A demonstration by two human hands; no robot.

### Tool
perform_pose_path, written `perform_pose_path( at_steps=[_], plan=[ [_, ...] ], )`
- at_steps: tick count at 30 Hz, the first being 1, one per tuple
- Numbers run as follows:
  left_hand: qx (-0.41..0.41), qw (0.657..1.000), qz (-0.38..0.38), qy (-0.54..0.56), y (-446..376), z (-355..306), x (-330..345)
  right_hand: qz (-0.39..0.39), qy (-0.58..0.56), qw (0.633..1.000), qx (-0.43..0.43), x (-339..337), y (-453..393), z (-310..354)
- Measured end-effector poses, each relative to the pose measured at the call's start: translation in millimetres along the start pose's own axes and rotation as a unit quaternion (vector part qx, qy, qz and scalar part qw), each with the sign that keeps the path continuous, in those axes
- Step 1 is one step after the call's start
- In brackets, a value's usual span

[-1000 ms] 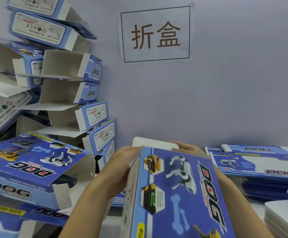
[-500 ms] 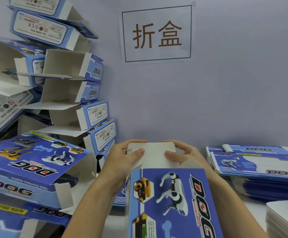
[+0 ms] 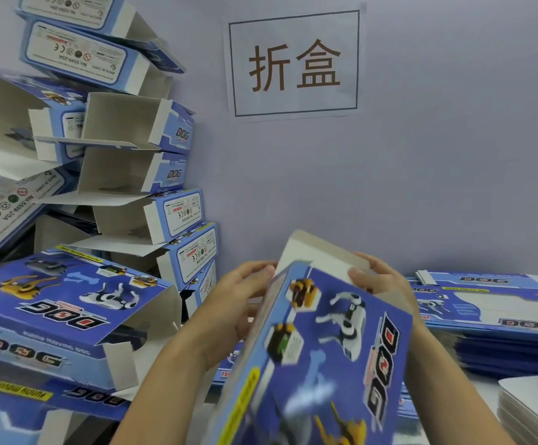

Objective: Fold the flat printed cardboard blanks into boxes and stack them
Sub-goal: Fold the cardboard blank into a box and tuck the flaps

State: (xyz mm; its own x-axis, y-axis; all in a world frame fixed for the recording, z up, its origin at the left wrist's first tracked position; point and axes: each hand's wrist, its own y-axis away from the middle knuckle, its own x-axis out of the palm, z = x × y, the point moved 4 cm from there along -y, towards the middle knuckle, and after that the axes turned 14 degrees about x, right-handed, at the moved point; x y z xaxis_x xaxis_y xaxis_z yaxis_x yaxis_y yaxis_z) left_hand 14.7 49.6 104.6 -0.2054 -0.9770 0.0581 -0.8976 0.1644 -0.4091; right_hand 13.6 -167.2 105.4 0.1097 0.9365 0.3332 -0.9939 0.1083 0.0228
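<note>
While a blue printed box (image 3: 319, 348) is held tilted at centre, its white end flap (image 3: 319, 261) is raised at the far end. The left hand (image 3: 245, 303) is curled round the box's left side; the right hand (image 3: 380, 281) grips the flap's right edge, thumb on top. Folded boxes (image 3: 126, 175), open-ended and empty, are piled at left; flat blanks (image 3: 492, 316) are stacked at right on the tabletop (image 3: 482, 385).

Head camera looks forward and down, close over the box (image 3: 319, 342)
</note>
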Motion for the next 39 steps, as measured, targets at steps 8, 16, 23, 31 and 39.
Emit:
perform_pose_path(
  at_steps=[8,16,23,31,39],
  plan=[
    [-0.048,0.997,0.029,-0.045,6.1,-2.2,-19.0,-0.247,-0.212,0.943,-0.067,-56.1,-0.2,5.0],
    [0.03,0.99,-0.009,0.135,-0.9,-3.8,-6.4,-0.301,-0.334,0.885,-0.12,-49.1,8.3,-2.7],
    [0.095,0.981,-0.095,0.137,-9.8,-7.6,-7.1,-0.146,-0.258,0.955,-0.01,-35.0,-4.6,3.3],
    [0.062,0.965,-0.242,0.077,-9.6,-11.8,-28.9,0.006,-0.025,0.995,0.099,-37.7,6.0,9.7],
    [0.171,0.913,-0.195,0.316,2.2,-32.1,-23.3,-0.002,-0.036,0.997,0.067,-10.1,2.6,7.1]
  ],
)
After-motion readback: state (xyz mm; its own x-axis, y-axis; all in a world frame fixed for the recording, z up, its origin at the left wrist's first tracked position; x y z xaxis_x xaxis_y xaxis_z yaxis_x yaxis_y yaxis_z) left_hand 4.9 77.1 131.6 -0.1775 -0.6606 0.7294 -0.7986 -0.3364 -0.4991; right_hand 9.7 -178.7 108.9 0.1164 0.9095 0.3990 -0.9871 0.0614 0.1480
